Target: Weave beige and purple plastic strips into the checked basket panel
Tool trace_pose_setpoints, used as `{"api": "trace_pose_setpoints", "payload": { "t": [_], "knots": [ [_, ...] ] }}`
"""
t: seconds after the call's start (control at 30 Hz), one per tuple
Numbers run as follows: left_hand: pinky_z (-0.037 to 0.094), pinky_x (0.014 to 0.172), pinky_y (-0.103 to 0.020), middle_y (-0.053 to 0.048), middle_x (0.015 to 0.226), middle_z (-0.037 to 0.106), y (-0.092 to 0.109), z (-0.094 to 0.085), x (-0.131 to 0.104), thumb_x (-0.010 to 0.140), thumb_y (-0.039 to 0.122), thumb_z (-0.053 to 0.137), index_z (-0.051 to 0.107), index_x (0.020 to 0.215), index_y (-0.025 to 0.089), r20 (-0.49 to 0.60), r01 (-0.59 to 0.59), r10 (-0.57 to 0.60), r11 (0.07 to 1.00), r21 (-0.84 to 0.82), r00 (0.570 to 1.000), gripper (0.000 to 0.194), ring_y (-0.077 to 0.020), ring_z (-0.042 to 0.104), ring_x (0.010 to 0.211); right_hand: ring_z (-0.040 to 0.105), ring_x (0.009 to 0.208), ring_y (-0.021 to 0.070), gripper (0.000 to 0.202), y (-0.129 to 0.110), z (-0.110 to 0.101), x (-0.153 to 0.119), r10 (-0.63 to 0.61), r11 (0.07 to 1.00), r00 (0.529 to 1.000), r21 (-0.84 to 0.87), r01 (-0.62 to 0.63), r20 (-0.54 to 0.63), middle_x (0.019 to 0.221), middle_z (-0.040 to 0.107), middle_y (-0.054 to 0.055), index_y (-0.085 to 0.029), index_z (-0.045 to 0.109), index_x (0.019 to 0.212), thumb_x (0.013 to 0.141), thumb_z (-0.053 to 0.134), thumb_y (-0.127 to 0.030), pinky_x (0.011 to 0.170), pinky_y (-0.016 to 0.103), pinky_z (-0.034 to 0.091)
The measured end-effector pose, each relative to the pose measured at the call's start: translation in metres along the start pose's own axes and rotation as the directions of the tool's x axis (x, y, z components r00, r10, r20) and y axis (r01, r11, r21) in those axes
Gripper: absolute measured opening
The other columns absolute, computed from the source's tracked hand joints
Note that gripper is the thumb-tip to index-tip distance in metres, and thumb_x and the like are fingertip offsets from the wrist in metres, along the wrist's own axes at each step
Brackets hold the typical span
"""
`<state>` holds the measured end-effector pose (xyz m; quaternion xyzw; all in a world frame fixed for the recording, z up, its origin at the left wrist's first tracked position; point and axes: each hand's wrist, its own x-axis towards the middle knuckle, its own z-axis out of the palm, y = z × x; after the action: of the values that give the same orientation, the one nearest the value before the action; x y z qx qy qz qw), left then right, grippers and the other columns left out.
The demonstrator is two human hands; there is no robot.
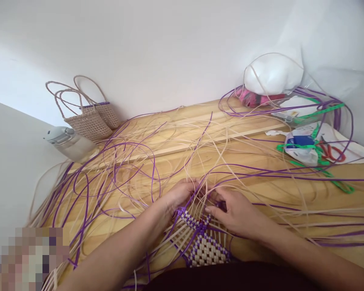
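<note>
A woven piece (pixel 208 248) of beige and purple strands lies at the bottom centre, close to the body, with long loose strands fanning out from it. My left hand (pixel 182 195) is at its upper left edge, fingers closed among the strands where they leave the weave. On the right side, my right hand (pixel 230 208) pinches strands between thumb and fingers, just above the purple and beige knotted band. Which single strands each hand holds is too fine to tell. The left fingertips are partly hidden behind the strands.
Loose strands spread over the wooden table (pixel 170 161). Two woven baskets (pixel 92 123) and a clear bottle (pixel 71 143) stand at the back left. Red-handled pliers (pixel 332 153), green strips (pixel 336 182) and a white bag (pixel 271 74) are at the right. A long wooden strip (pixel 176 148) crosses behind the hands.
</note>
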<state>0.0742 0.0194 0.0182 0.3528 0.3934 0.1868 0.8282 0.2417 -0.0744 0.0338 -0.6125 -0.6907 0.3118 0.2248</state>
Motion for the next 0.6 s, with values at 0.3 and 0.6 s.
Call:
{"api": "trace_pose_setpoints", "payload": {
  "t": [0.3,0.6],
  "knots": [
    [0.054,0.053,-0.026,0.005,0.049,0.041,0.079,-0.027,0.018,0.089,0.009,0.051,0.051,0.065,0.014,-0.367,-0.094,0.116,0.992,0.078,0.923,0.024,-0.0073,0.044,0.04,0.054,0.073,0.0158,0.02,0.012,0.012,0.004,-0.087,0.996,0.987,-0.012,0.09,0.136,0.079,0.062,0.003,-0.019,0.055,0.085,0.094,0.043,-0.032,0.068,0.028,0.034],
    [0.024,0.033,-0.01,0.007,0.053,0.034,0.271,-0.086,-0.009,0.085,-0.006,0.049,0.046,0.077,0.017,-0.681,-0.357,0.419,0.903,0.24,0.6,0.025,-0.0023,0.024,0.037,0.055,0.075,0.0166,0.024,0.022,0.022,0.004,-0.088,0.994,0.987,-0.054,0.097,0.136,0.082,0.064,0.004,-0.019,0.056,0.083,0.095,0.041,-0.033,0.07,0.028,0.036]
  ]
}}
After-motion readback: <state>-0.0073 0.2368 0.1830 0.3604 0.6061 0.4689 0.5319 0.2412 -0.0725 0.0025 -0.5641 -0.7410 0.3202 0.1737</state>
